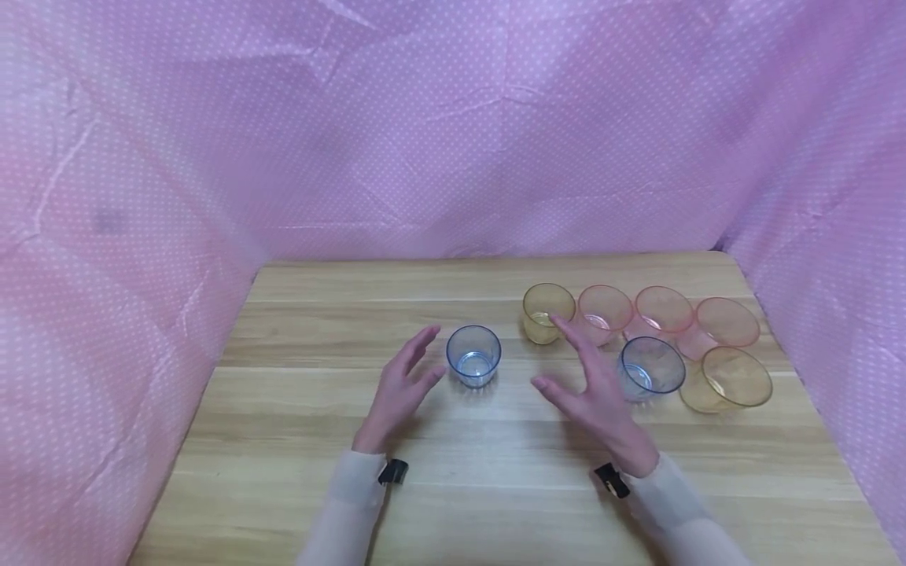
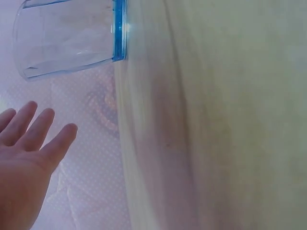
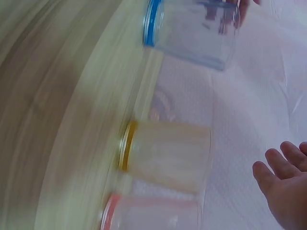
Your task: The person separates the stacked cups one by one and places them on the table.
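Observation:
A clear blue cup (image 1: 474, 358) stands upright on the wooden table between the two hands. Just left of it is my left hand (image 1: 401, 387), fingers extended and apart from the cup; the left wrist view shows the same hand (image 2: 29, 153) with spread fingers below the blue cup (image 2: 72, 38). My right hand (image 1: 594, 393) is held over the table to the right, thumb and fingers spread, holding nothing. Its index fingertip overlaps a yellow cup (image 1: 545, 303) in the head view. In the right wrist view, the hand (image 3: 288, 187) stands apart from the yellow cup (image 3: 168, 155).
Right of the yellow cup stand three pink cups (image 1: 604, 303) in a row. In front of them are a second blue cup (image 1: 653, 365) and another yellow cup (image 1: 739, 379), near the table's right edge. Pink dotted cloth (image 1: 453, 134) surrounds the table (image 1: 297, 409) at back and sides.

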`<move>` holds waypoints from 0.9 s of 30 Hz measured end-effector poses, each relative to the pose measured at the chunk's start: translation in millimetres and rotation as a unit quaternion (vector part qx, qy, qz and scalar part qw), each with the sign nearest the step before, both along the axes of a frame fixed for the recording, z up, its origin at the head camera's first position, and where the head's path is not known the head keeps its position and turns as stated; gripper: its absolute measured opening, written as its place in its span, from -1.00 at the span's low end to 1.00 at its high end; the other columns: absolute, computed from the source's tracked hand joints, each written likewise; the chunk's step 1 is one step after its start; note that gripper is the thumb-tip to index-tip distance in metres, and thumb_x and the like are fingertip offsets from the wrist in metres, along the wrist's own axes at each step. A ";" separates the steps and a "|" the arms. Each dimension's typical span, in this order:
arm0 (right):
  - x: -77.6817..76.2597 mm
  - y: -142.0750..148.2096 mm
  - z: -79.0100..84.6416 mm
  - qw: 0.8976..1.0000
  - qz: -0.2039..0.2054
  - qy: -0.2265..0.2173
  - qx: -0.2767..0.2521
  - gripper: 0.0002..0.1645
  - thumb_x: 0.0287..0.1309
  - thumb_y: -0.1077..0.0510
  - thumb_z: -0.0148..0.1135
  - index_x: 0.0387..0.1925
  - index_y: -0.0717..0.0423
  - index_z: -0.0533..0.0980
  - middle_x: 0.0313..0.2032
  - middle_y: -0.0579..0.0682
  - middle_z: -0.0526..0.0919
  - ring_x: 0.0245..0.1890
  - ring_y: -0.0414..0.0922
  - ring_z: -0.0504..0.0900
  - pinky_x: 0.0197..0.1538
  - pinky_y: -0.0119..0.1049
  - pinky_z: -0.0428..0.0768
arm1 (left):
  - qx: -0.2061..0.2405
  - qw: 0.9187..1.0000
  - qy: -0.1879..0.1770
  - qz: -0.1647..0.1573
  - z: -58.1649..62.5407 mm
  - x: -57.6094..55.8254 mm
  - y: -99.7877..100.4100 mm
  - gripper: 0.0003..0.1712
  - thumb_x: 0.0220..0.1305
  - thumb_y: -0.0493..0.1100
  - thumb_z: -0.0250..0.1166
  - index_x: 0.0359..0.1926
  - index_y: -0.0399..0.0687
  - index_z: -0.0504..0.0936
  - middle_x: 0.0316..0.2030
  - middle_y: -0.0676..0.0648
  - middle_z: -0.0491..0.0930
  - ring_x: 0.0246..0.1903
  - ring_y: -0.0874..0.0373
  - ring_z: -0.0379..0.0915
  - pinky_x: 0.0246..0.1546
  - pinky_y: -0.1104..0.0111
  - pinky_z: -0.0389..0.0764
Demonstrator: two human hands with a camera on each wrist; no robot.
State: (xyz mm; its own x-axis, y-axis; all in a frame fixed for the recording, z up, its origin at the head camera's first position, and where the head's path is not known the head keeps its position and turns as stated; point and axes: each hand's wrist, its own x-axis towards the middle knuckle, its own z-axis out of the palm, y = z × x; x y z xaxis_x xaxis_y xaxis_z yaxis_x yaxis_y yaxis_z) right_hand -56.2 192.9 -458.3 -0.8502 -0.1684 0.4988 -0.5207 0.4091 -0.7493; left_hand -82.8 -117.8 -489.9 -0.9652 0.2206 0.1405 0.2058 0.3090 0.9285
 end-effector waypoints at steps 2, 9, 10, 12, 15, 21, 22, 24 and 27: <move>-3.8 -7.9 -0.1 1.000 0.013 -0.014 0.015 0.08 0.01 0.18 0.59 0.54 0.08 0.27 0.48 0.06 0.38 0.49 -0.05 0.30 0.55 -0.29 0.22 | 0.015 1.000 0.004 0.017 0.0 3.7 -0.8 -0.33 0.47 -0.20 0.32 0.52 -0.08 0.34 0.46 -0.01 0.40 0.46 0.02 0.27 0.49 0.12 0.32; -17.3 -30.5 1.3 0.995 0.054 -0.040 0.074 0.13 0.07 -0.02 0.59 0.57 0.09 0.21 0.50 0.14 0.32 0.50 0.11 0.28 0.49 0.17 0.31 | 0.051 0.997 0.027 0.049 -3.0 13.1 -5.9 -0.38 0.48 -0.23 0.29 0.49 -0.13 0.38 0.41 -0.07 0.46 0.43 -0.02 0.32 0.49 0.15 0.32; -19.0 -33.3 1.5 0.994 0.057 -0.043 0.081 0.14 0.07 -0.04 0.60 0.57 0.08 0.20 0.50 0.15 0.32 0.50 0.11 0.27 0.49 0.20 0.31 | 0.053 0.997 0.028 0.052 -3.4 14.5 -6.8 -0.38 0.48 -0.26 0.28 0.49 -0.13 0.38 0.41 -0.06 0.46 0.43 -0.01 0.32 0.49 0.18 0.32; -22.4 -38.4 1.5 0.992 0.065 -0.049 0.091 0.17 0.06 -0.06 0.61 0.58 0.10 0.18 0.51 0.14 0.30 0.52 0.10 0.25 0.50 0.20 0.30 | 0.056 0.996 0.028 0.059 -4.3 17.4 -8.7 -0.38 0.46 -0.32 0.28 0.49 -0.11 0.39 0.41 -0.06 0.47 0.43 0.00 0.33 0.49 0.23 0.32; -27.7 -45.0 1.0 0.989 0.073 -0.064 0.107 0.21 0.05 -0.10 0.62 0.59 0.10 0.15 0.53 0.11 0.27 0.53 0.08 0.21 0.52 0.17 0.28 | 0.060 0.996 0.030 0.064 -4.8 21.4 -11.6 -0.36 0.45 -0.37 0.26 0.49 -0.09 0.39 0.41 -0.06 0.47 0.43 0.00 0.33 0.48 0.26 0.32; -39.8 -55.9 -0.3 0.982 0.091 -0.100 0.135 0.28 0.05 -0.22 0.60 0.60 0.13 0.11 0.56 0.13 0.22 0.54 0.09 0.19 0.53 0.15 0.26 | 0.068 0.995 0.036 0.064 -4.2 25.3 -17.0 -0.37 0.45 -0.38 0.24 0.49 -0.09 0.38 0.42 -0.05 0.46 0.44 0.05 0.32 0.48 0.33 0.31; -41.9 -57.4 -0.8 0.980 0.093 -0.107 0.140 0.29 0.04 -0.25 0.59 0.60 0.13 0.10 0.55 0.13 0.22 0.54 0.10 0.19 0.53 0.15 0.26 | 0.068 0.995 0.038 0.064 -4.0 25.8 -17.7 -0.37 0.46 -0.36 0.24 0.49 -0.09 0.38 0.42 -0.05 0.45 0.44 0.05 0.31 0.48 0.34 0.30; -45.8 -60.2 -2.0 0.977 0.096 -0.120 0.147 0.31 0.03 -0.28 0.58 0.60 0.15 0.10 0.54 0.15 0.23 0.54 0.11 0.21 0.53 0.14 0.27 | 0.073 0.994 0.042 0.063 -3.6 26.7 -19.1 -0.37 0.45 -0.37 0.23 0.49 -0.10 0.38 0.42 -0.06 0.45 0.44 0.06 0.31 0.47 0.36 0.30; -50.6 -63.1 -4.1 0.974 0.098 -0.133 0.152 0.33 0.00 -0.28 0.61 0.59 0.20 0.12 0.52 0.19 0.26 0.52 0.12 0.24 0.52 0.12 0.30 | 0.077 0.994 0.048 0.062 -2.7 27.3 -20.2 -0.37 0.45 -0.38 0.23 0.49 -0.10 0.38 0.42 -0.08 0.46 0.43 0.07 0.32 0.47 0.38 0.31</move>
State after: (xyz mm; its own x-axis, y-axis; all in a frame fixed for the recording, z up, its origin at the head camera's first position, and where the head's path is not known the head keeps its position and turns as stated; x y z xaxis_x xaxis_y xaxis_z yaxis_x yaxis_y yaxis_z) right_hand -106.8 129.8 -462.4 -0.8792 -0.4466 0.1662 -0.4147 0.5454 -0.7284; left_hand -55.5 -138.0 -492.6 -0.9641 0.0701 0.2562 0.2651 0.1941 0.9445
